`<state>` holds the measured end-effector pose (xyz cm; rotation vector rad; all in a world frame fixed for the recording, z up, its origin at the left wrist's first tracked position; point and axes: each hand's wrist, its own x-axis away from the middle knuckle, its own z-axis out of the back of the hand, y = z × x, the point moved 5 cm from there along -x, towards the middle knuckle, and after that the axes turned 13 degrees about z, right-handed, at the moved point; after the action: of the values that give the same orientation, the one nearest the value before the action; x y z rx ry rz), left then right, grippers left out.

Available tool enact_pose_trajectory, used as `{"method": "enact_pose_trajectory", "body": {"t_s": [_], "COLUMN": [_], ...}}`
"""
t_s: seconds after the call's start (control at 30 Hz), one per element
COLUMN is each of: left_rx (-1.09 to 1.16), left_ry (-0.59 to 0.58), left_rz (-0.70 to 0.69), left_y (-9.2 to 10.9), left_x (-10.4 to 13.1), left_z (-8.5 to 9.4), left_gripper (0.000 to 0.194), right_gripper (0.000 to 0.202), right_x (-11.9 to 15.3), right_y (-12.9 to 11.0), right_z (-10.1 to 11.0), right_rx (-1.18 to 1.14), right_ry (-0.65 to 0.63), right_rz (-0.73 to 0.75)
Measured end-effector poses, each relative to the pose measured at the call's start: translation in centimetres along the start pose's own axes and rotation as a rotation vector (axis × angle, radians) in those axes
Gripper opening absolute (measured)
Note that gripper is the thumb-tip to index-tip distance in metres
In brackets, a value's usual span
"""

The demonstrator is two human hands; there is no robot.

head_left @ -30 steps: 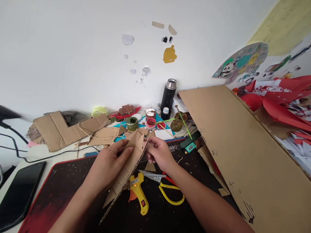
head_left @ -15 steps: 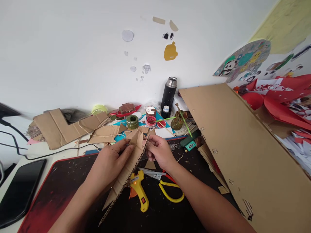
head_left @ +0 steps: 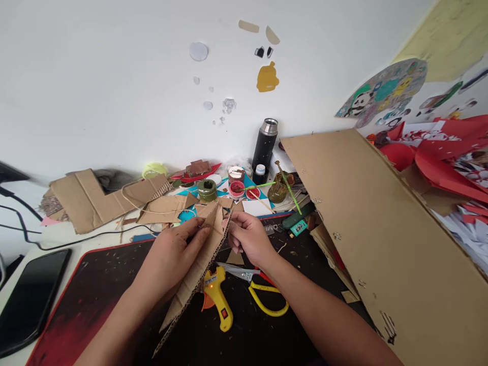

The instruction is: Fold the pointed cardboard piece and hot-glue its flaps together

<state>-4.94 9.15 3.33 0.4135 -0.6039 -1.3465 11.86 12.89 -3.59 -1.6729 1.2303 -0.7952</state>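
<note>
A folded piece of cardboard (head_left: pixel 200 272) with a corrugated edge is held up slantwise between both hands. My left hand (head_left: pixel 179 246) grips it from the left side, thumb laid along the near face. At its upper right end, my right hand (head_left: pixel 247 234) pinches the edge, with some fingertips hidden behind the board. Below the cardboard a yellow glue gun (head_left: pixel 220 300) lies on the dark mat, its small orange light lit. Scissors (head_left: pixel 269 300) with yellow and red handles lie to the right of it, blades toward the glue gun.
A large cardboard panel (head_left: pixel 366 229) leans along the right side. Behind the hands stand open paint pots (head_left: pixel 207 190), a black flask (head_left: pixel 266 145) and cardboard scraps (head_left: pixel 87 198). A black phone (head_left: pixel 34 300) lies at the left. Red paper (head_left: pixel 450 168) is piled at far right.
The view has shifted very slightly. Both hands keep the same hold on the cardboard, with no clear movement.
</note>
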Motion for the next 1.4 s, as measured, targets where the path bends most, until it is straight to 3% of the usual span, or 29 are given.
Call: {"method": "enact_pose_trajectory", "body": {"t_s": [0.83,1.4], "left_rx": [0.089,0.143], "left_ry": [0.004,-0.027], "left_rz": [-0.034,-0.015], "left_y": [0.48,-0.29], "left_x": [-0.03,-0.4], "left_z": [0.19,-0.22], "left_gripper": [0.038,0.044], "right_gripper": [0.05,0.051], "right_x": [-0.09,0.08], "right_y": [0.01,-0.24], "right_z": [-0.1,-0.42], "right_rx": [-0.026,-0.043], "right_ry": [-0.011,-0.039], "right_rz": [-0.032,-0.072]}}
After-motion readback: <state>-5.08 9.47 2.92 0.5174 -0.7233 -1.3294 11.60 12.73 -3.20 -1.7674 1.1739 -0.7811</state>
